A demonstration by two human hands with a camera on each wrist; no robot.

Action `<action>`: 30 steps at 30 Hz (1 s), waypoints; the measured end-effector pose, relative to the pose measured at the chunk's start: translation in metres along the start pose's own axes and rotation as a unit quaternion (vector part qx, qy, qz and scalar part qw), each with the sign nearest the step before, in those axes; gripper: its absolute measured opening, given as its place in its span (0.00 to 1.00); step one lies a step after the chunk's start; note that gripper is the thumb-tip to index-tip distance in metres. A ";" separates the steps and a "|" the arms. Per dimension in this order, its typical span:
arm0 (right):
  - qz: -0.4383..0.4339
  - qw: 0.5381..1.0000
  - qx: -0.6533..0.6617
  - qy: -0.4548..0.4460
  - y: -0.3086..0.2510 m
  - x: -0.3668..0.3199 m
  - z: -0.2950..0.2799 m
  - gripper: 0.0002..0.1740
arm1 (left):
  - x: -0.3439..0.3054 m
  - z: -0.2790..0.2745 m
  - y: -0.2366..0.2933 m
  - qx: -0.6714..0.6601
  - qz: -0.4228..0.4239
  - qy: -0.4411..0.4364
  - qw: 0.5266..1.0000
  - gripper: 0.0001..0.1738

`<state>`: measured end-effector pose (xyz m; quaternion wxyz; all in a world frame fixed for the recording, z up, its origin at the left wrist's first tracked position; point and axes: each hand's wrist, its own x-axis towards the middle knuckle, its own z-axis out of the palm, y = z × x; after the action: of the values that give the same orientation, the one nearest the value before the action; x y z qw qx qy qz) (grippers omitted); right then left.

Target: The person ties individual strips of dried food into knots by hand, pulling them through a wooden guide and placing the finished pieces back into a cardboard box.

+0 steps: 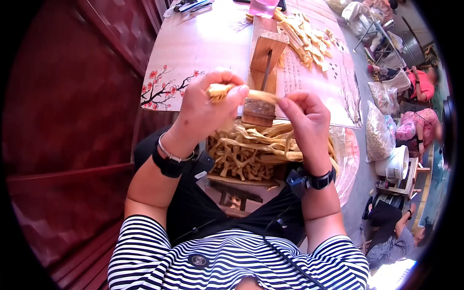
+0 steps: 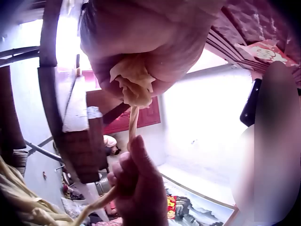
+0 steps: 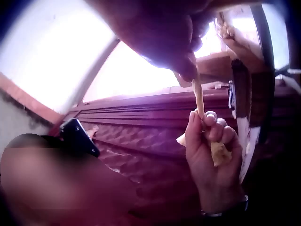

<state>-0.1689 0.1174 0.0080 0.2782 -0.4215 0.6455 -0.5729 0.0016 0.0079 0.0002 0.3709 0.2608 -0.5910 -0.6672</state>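
Observation:
My left hand point(image 1: 205, 107) grips a folded bundle of pale yellow strips point(image 1: 220, 92), its crumpled end showing past the fingers. From that bundle a strip point(image 1: 263, 96) runs across to my right hand point(image 1: 309, 118), which pinches it between thumb and fingers. In the left wrist view the crumpled end point(image 2: 134, 82) pokes out under the left hand, and the strip goes down to the right hand point(image 2: 141, 188). The right wrist view has the strip point(image 3: 198, 96) stretched between both hands. Just beyond the strip stands a wooden block stand point(image 1: 261, 108) with a slot.
Below the hands, a box of yellow strips point(image 1: 241, 154) sits near my knees. More strips point(image 1: 307, 41) lie on the patterned table point(image 1: 208, 46), by a pink container point(image 1: 263, 7). People, bags and a white bucket point(image 1: 392, 163) are at the right; a dark red door point(image 1: 63, 96) is at the left.

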 end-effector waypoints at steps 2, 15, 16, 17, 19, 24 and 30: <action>-0.064 0.990 -0.114 0.042 0.015 0.015 0.000 0.10 | 0.013 0.005 -0.015 0.021 -0.014 0.026 0.999 0.06; -0.328 0.936 -0.124 -0.031 0.017 -0.004 0.011 0.09 | -0.012 0.014 -0.003 0.155 0.186 0.026 0.970 0.05; -0.354 0.921 -0.145 -0.066 0.010 -0.009 0.009 0.09 | -0.018 0.021 -0.003 0.122 0.176 0.000 0.977 0.04; -0.435 0.890 -0.116 -0.067 0.011 -0.009 0.014 0.09 | -0.024 0.028 -0.003 0.088 0.164 -0.025 0.982 0.04; -0.482 0.868 -0.085 -0.081 0.005 -0.014 0.016 0.11 | -0.033 0.011 0.013 0.026 -0.013 -0.155 0.987 0.04; -0.510 0.852 -0.087 -0.082 0.003 -0.014 -0.001 0.15 | -0.034 0.026 -0.003 0.134 -0.021 -0.396 0.908 0.08; -0.327 0.935 -0.134 0.019 0.013 -0.015 0.009 0.20 | -0.034 0.011 0.021 0.026 0.025 -0.342 0.939 0.13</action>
<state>-0.1569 0.1258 -0.0081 0.0039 -0.6314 0.5479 -0.5488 0.0168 0.0414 0.0192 0.1560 0.0113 -0.7059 -0.6908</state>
